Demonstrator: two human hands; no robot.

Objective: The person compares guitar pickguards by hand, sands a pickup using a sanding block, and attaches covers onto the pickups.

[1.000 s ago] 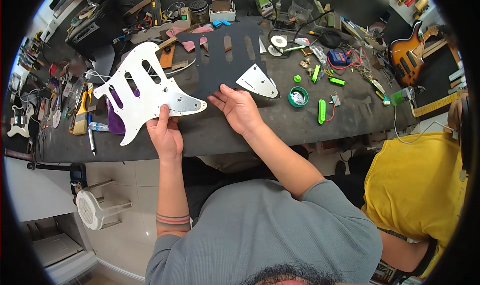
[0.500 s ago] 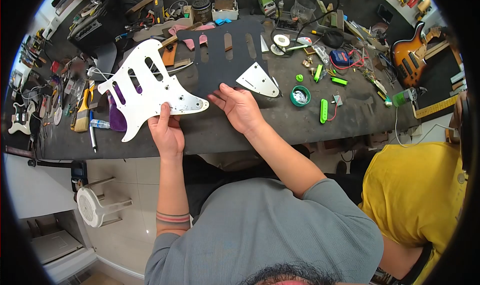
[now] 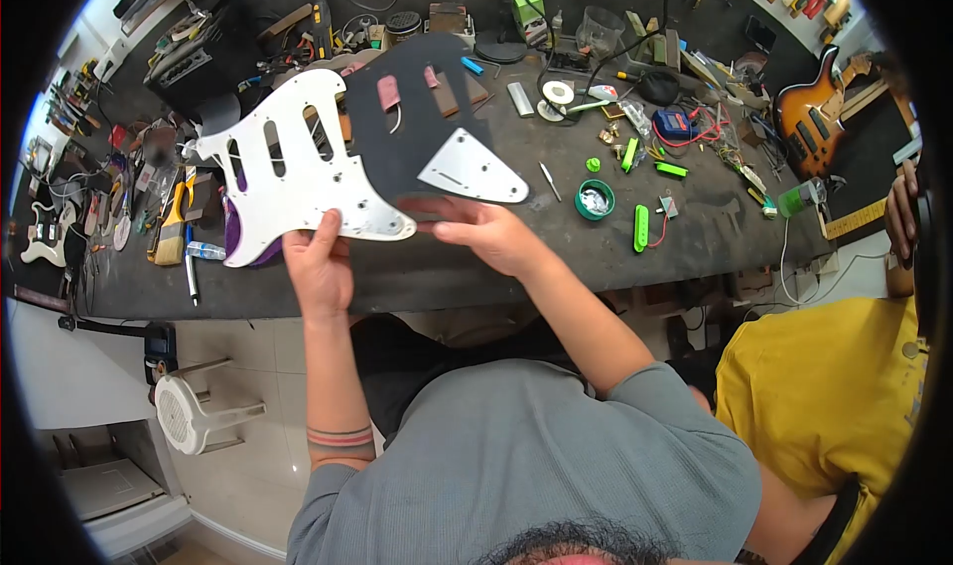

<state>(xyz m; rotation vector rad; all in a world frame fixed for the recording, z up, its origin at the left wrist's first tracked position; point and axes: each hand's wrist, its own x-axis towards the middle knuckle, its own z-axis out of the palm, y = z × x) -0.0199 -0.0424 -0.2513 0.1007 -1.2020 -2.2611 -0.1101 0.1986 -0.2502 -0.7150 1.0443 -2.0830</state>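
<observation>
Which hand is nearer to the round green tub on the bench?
Right. The right hand is left of the green tub, apart from it; the left hand is farther left, gripping the white plate.

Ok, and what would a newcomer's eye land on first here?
Probably the large white pickguard in the left hand, left of centre, beside a black slotted sheet. After that, perhaps a bright green pickup on the bench to the right, and the sunburst guitar at the far right.
</observation>
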